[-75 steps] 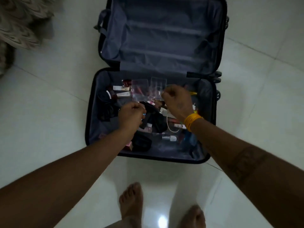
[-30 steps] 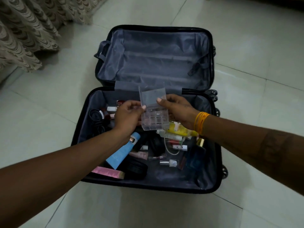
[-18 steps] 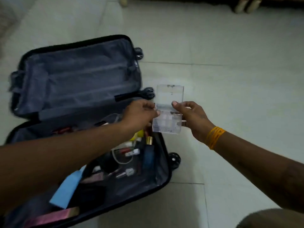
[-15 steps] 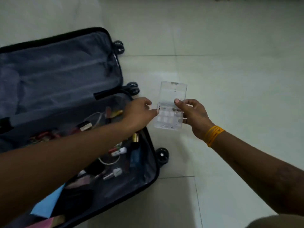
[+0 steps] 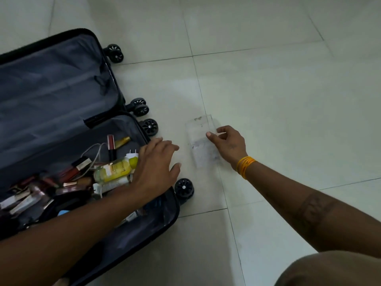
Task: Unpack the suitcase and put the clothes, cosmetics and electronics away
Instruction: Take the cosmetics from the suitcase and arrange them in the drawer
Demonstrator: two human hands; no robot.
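Note:
A black suitcase (image 5: 61, 83) lies open on the floor at the left, its far half bare grey lining. The near half holds cosmetics: a yellow bottle (image 5: 115, 168), a red lip gloss tube (image 5: 111, 144), several lipsticks (image 5: 74, 168) and a white charger with cable (image 5: 132, 156). To the right of the case, my right hand (image 5: 227, 144) pinches a clear plastic organiser box (image 5: 201, 141) low over the tiles. My left hand (image 5: 157, 166) hovers with fingers spread above the suitcase's right edge, holding nothing.
Pale floor tiles (image 5: 278, 96) stretch to the right and beyond the case. Black suitcase wheels (image 5: 184, 187) stick out along its right side. A knee in brown cloth (image 5: 334, 269) shows at the bottom right corner.
The clear box went from both hands over the suitcase to the right and down near the floor. My left hand let go of it and drew back over the case's edge.

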